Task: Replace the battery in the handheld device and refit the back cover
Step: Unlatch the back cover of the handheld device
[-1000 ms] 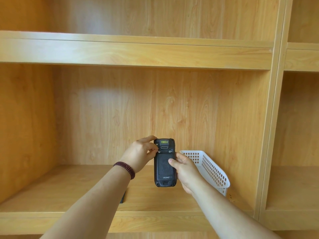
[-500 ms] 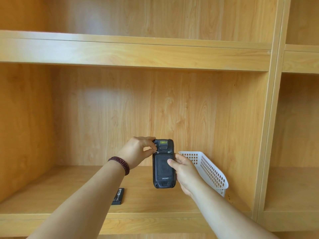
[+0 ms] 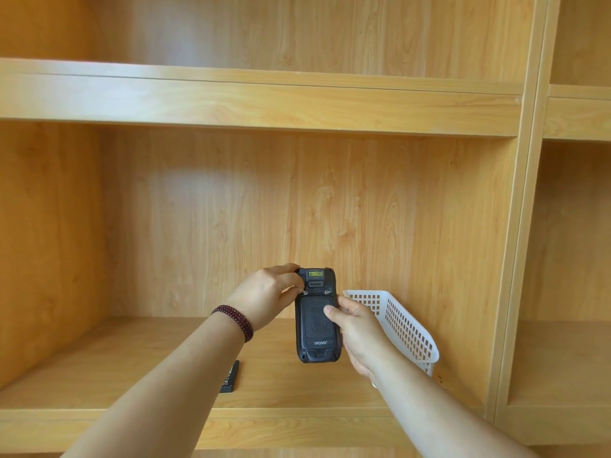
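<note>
Handheld device (image 3: pixel 317 320) marked "urovo", back cover (image 3: pixel 315 322) fitted, gripped upright by right hand (image 3: pixel 355 328), left hand (image 3: pixel 266 297) fingertips pinching its top-left corner above shelf (image 3: pixel 132 368).

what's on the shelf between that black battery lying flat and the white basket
In the head view, no object rests on the shelf board between the black battery and the white basket. The handheld device, held above it by both hands, crosses that stretch.
</note>
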Tool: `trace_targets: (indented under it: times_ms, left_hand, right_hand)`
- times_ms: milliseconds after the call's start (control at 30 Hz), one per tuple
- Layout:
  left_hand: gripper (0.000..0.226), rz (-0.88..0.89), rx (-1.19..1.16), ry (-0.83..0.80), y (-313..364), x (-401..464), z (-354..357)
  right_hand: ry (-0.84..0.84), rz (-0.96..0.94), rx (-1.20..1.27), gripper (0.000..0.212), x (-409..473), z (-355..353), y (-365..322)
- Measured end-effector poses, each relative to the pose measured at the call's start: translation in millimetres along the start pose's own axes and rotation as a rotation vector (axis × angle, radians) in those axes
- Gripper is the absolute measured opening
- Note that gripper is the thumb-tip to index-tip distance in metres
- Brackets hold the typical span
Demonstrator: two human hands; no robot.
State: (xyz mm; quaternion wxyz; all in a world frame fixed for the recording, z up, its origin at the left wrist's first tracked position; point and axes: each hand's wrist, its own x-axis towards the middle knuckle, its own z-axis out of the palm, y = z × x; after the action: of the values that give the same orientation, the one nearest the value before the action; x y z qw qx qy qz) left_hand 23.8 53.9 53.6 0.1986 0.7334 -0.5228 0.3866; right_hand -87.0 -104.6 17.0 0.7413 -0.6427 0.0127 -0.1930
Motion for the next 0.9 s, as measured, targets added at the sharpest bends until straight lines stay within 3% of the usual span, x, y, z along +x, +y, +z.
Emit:
trace_targets:
  times_ms: [533, 767, 900]
  left_hand:
    - [0.005, -0.054, -0.051, 0.079, 4.3, 2.5, -3.2]
    - [0.007, -0.233, -0.278, 0.011, -2.8, 0.4, -9.0]
    - [0.007, -0.212, -0.266, -0.013, -1.9, 1.7, -11.5]
  right_hand:
    - [-0.014, 0.008, 0.002, 0.023, -2.4, 5.3, 5.2]
    - [-0.011, -0.014, 0.001, 0.024, 1.2, 4.0, 0.9]
    - [-0.014, -0.006, -0.003, 0.024, 3.5, 1.5, -0.2]
